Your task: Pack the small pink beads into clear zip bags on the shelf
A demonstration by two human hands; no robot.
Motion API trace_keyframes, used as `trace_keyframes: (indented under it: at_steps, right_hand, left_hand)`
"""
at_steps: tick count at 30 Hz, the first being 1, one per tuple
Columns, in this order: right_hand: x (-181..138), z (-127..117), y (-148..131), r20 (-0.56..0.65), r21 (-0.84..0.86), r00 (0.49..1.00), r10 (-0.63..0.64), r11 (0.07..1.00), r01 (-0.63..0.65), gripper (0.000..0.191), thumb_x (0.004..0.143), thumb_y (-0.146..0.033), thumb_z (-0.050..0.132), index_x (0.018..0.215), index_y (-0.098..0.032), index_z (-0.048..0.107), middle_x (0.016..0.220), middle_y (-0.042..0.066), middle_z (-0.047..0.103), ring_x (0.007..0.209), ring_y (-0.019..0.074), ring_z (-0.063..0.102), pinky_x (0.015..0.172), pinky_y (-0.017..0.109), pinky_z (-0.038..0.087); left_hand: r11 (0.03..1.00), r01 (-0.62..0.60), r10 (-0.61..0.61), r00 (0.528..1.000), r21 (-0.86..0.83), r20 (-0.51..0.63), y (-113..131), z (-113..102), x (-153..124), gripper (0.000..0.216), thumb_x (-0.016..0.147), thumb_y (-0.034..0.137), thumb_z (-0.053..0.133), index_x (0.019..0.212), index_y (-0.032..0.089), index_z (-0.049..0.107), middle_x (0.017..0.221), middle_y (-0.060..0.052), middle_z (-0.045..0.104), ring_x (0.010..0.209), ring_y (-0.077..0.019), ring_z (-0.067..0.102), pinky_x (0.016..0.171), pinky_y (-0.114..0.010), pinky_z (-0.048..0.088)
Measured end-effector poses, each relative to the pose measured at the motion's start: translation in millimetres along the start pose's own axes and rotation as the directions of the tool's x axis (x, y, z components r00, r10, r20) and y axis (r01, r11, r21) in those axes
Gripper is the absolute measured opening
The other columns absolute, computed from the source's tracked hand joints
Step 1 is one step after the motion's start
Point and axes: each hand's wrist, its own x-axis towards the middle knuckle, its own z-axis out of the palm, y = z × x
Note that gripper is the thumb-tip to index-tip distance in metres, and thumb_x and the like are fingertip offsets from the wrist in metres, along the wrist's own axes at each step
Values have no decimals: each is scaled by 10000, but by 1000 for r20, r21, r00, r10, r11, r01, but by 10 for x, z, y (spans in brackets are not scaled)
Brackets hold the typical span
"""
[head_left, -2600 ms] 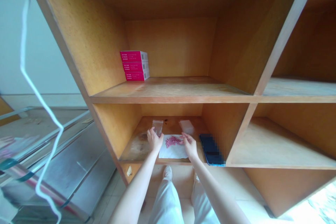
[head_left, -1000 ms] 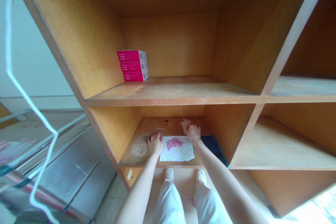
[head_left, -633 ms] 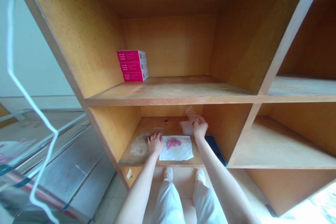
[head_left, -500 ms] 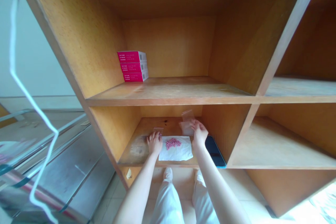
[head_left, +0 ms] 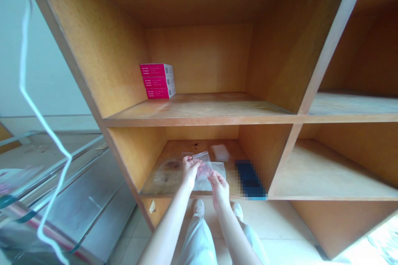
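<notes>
My left hand [head_left: 190,169] and my right hand [head_left: 219,184] are both closed on a small clear zip bag [head_left: 202,157], one at each side. They hold it over a white cloth or paper sheet [head_left: 220,169] on the lower shelf. Pink beads [head_left: 204,170] show faintly through the plastic; the hands and bag cover most of them. Behind the sheet, to the right, lie more clear plastic bags [head_left: 220,152]. Another clear bag edge lies near my left fingers, mostly hidden.
A dark flat object [head_left: 250,178], pixelated, lies by the right wall of the lower compartment. Three pink boxes [head_left: 158,81] are stacked on the upper shelf [head_left: 202,105]. To the left, a white cable [head_left: 40,120] hangs beside a metal cart [head_left: 71,190].
My right hand has moved left and nearer, leaving clear bags at the back. My left hand has moved slightly right, and both hands now hold one bag above the beads.
</notes>
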Motion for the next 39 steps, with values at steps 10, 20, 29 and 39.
trace_keyframes:
  at_steps: [10, 20, 29, 39]
  right_hand:
    - [88, 133, -271, 154, -87, 985, 74, 994, -61, 426, 670, -416, 628, 1016, -171, 593, 1052, 106, 620, 852, 194, 618, 719, 298, 485]
    - [219, 180, -297, 323, -291, 942, -93, 937, 192, 230, 659, -336, 631, 804, -160, 658, 775, 49, 663, 676, 154, 591, 648, 275, 472]
    - [69, 234, -314, 416, -350, 904, -97, 901, 257, 199, 686, -363, 606, 741, -179, 659, 721, 42, 654, 709, 172, 594, 692, 293, 465]
    - [114, 249, -275, 438, -453, 894, -98, 835, 313, 240, 700, -392, 587, 720, -160, 650, 719, 51, 650, 667, 165, 591, 655, 272, 468]
  left_hand:
    - [909, -244, 157, 952, 339, 263, 136, -211, 31, 166, 669, 121, 474, 722, 205, 340, 683, 38, 567, 652, -110, 602, 653, -248, 462]
    - [792, -356, 137, 895, 495, 425, 353, -239, -32, 153, 702, 164, 445, 626, 164, 577, 742, -27, 641, 748, -150, 581, 726, -271, 438]
    - [743, -384, 191, 907, 549, 376, 352, -249, -19, 147, 727, 214, 496, 681, 162, 627, 803, -59, 648, 841, -168, 585, 807, -294, 435]
    - [629, -477, 183, 858, 614, 480, 357, -347, -48, 185, 713, 162, 478, 566, 171, 591, 892, -55, 620, 893, -158, 561, 836, -292, 428]
